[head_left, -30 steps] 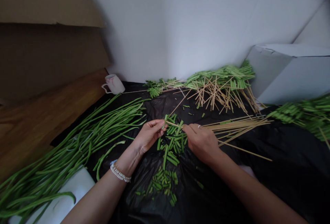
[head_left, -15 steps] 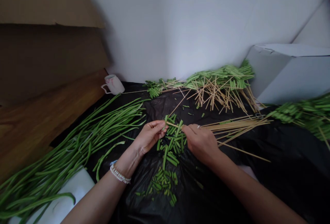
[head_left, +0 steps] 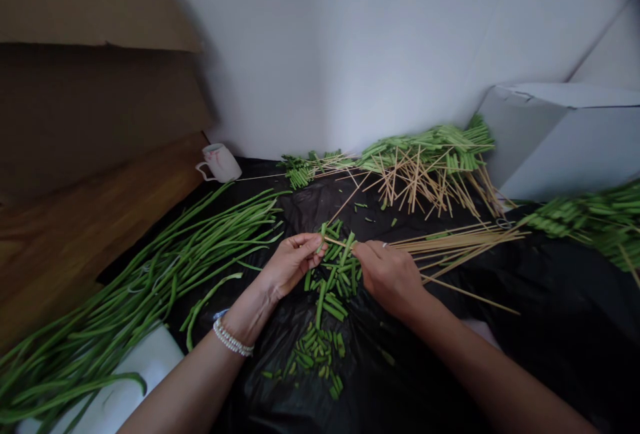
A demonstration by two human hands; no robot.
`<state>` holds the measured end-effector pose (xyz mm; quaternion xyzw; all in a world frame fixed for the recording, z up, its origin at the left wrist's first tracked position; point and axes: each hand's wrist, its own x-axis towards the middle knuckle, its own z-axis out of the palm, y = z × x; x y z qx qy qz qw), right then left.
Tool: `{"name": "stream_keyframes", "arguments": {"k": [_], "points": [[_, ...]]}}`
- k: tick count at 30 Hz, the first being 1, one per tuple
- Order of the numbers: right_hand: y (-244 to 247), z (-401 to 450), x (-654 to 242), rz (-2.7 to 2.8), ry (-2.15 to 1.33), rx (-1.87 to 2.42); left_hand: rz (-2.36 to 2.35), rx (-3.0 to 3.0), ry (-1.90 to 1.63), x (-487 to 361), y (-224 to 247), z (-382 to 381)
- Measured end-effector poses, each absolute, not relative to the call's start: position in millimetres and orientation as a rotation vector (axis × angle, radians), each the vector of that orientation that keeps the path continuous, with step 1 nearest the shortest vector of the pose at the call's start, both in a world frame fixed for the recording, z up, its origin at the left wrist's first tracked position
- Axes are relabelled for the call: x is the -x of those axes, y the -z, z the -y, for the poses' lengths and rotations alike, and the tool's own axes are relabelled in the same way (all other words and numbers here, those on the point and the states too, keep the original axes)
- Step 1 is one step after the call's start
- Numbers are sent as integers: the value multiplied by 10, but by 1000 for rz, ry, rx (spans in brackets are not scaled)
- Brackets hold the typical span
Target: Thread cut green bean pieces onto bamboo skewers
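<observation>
The hands [head_left: 293, 264] pinch a bamboo skewer [head_left: 336, 243] (thin, pale) over cut green beans [head_left: 334, 281].

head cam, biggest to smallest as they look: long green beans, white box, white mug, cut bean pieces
1. Long green beans, spread widest across the view
2. White box
3. Cut bean pieces and white mug: the pieces look larger but lie nearer the camera, so I can't rank these two

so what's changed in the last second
The long thin bamboo skewer slid slightly leftward, its far end drawn in toward the right hand and left hand, which both still hold it. The cut green bean pieces and white ceramic mug stayed as they were.
</observation>
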<state>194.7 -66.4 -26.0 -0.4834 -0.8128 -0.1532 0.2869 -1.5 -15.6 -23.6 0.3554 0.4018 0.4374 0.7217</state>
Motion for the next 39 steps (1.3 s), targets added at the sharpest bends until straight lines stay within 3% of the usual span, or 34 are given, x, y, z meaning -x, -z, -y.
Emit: {"name": "stream_keyframes", "arguments": {"k": [16,39], "points": [[290,660,-1919,2176,321,1310,-911,-851,-927,-19,246,200],[255,613,-1981,2111,561,1147,-1003,-1155,-936,-6,206,186]]}}
